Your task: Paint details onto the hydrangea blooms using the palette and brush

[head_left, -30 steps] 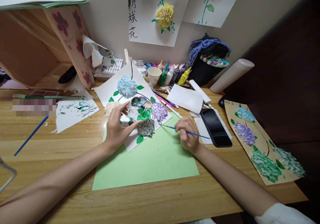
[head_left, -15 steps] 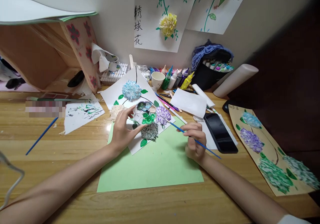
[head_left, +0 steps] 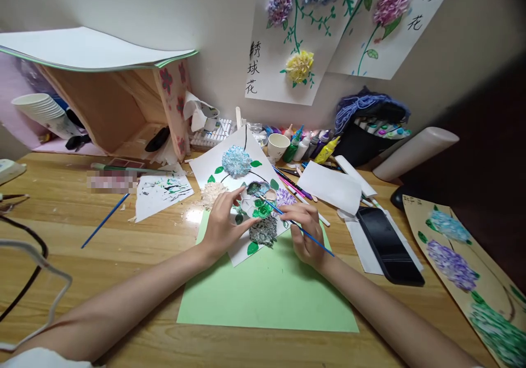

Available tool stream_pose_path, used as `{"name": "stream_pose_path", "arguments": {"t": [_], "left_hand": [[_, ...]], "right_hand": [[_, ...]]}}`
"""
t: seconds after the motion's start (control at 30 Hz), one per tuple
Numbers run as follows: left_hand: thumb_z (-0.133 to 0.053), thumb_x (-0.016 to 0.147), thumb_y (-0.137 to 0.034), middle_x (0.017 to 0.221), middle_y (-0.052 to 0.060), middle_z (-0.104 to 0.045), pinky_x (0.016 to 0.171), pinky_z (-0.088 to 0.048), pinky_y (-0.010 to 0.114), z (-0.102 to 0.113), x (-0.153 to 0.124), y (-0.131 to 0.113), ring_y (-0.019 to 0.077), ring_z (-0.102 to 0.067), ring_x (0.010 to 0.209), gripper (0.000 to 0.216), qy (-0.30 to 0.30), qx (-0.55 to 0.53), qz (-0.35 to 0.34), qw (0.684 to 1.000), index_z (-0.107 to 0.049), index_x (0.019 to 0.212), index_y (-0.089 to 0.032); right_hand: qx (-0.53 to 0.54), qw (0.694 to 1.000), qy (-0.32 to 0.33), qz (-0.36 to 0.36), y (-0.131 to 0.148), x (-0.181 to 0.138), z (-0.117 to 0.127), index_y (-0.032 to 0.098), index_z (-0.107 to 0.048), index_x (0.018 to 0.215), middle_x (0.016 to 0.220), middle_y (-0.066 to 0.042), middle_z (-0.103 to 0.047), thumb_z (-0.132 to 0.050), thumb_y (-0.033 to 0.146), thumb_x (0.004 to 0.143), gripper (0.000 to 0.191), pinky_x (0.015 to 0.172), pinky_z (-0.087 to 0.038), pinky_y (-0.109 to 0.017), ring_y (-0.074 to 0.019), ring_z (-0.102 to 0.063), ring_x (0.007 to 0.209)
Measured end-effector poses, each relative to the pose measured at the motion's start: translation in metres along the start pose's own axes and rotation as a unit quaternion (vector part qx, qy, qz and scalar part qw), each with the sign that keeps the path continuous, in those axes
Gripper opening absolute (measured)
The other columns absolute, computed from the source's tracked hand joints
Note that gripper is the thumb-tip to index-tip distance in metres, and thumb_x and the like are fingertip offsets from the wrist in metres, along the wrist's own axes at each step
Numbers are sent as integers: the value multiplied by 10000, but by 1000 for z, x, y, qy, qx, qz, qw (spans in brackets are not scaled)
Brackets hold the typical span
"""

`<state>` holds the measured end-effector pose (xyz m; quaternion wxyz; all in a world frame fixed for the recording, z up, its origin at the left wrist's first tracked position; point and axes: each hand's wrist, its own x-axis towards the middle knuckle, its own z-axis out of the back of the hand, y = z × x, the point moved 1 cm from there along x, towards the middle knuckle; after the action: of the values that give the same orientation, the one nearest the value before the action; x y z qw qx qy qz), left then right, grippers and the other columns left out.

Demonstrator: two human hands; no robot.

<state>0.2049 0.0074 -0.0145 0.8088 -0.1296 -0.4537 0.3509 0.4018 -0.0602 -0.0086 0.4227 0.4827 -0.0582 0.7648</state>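
Between the thumb and fingers of my left hand (head_left: 224, 220) is a small round paint palette (head_left: 249, 206), its wells smeared with green, dark, white and beige paint. My right hand (head_left: 306, 233) pinches a thin blue paintbrush (head_left: 306, 232), and the brush's tip is at the palette, among the paint wells. Under the palette lies a white sheet (head_left: 205, 165) with a light blue textured flower (head_left: 236, 161), a cream one (head_left: 212, 194), a grey one (head_left: 263, 231) and a purple one (head_left: 284, 197), partly hidden by the palette and my right hand. Painted green leaves surround them. A green sheet (head_left: 263, 296) lies beneath.
Paint bottles (head_left: 326, 149) and a paper cup (head_left: 278, 147) stand at the back. A phone (head_left: 388, 247) lies to the right, beside a tan flower picture (head_left: 444, 253). Another blue brush (head_left: 104, 221) and a paint-smeared paper (head_left: 164, 192) lie left. A cardboard box (head_left: 110, 105) stands back left.
My right hand has brought the brush leftward, so its tip has gone from beside the palette to its paint wells. My left hand still holds the palette. The view has shifted left and up.
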Motion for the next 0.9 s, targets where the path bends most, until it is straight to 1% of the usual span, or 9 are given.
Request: {"name": "stream_pose_path", "arguments": {"t": [0.1,0.17,0.27,0.33,0.37,0.47,0.57,0.7,0.9], "left_hand": [[-760,735,-368,907,33,-600,725,-483,310,0,0,0,168,-552,785,664,1,0,-3,1000,-448,1300,-214],[-763,733,-363,925,35,-606,725,-482,305,0,0,-1,165,-552,785,662,0,0,-6,1000,-452,1297,-211],[-772,718,-373,951,38,-612,728,-484,301,0,1,0,163,-555,792,675,-1,1,-3,1000,-460,1293,-210],[-775,712,-384,940,33,-609,734,-485,300,1,1,0,163,-558,799,680,-7,2,2,1000,-466,1292,-209],[-775,712,-388,931,30,-606,735,-485,300,1,1,0,163,-559,802,680,-9,2,5,1000,-468,1293,-209],[-773,714,-397,927,30,-603,728,-486,301,0,1,1,162,-556,800,677,-11,3,14,1000,-474,1293,-214],[-776,708,-408,920,30,-600,736,-487,311,0,2,2,162,-554,801,673,-12,7,19,1000,-486,1284,-215],[-782,700,-413,905,26,-597,738,-488,314,-1,3,1,158,-552,794,671,-18,5,22,1000,-500,1275,-211],[-800,684,-383,892,21,-596,718,-490,307,0,5,-1,153,-549,770,679,-24,13,11,1000,-508,1273,-211]], "right_hand": [[0,1000,6,-1,1,1,0,250,-546,1073,993,-51,-696,-359,186,953,232,799,-449,-385,-215,-589,957],[-4,1000,-1,-6,2,1,3,248,-553,1061,994,-51,-693,-360,196,954,227,806,-453,-383,-214,-587,961],[3,998,-55,-12,0,-6,14,248,-555,1046,987,-51,-682,-356,212,950,224,796,-450,-389,-216,-597,942],[13,996,-86,-31,-5,-18,25,247,-554,1010,954,-45,-673,-374,210,933,199,772,-447,-393,-216,-602,890],[17,995,-91,-44,-8,-24,30,247,-553,979,923,-39,-667,-386,201,921,182,756,-446,-392,-212,-600,853],[18,995,-71,-72,-15,-42,44,239,-539,851,780,-15,-631,-398,159,892,168,692,-440,-367,-190,-571,735],[15,995,-54,-77,-19,-47,48,236,-521,775,694,-4,-595,-386,143,881,196,646,-433,-353,-181,-551,674],[-1,998,-24,-66,-18,-40,44,239,-515,778,691,-11,-590,-380,134,870,194,636,-438,-352,-189,-548,683],[-1,997,-1,-81,-18,-35,41,234,-499,773,685,-11,-563,-369,117,867,199,639,-425,-342,-186,-531,687]]}}
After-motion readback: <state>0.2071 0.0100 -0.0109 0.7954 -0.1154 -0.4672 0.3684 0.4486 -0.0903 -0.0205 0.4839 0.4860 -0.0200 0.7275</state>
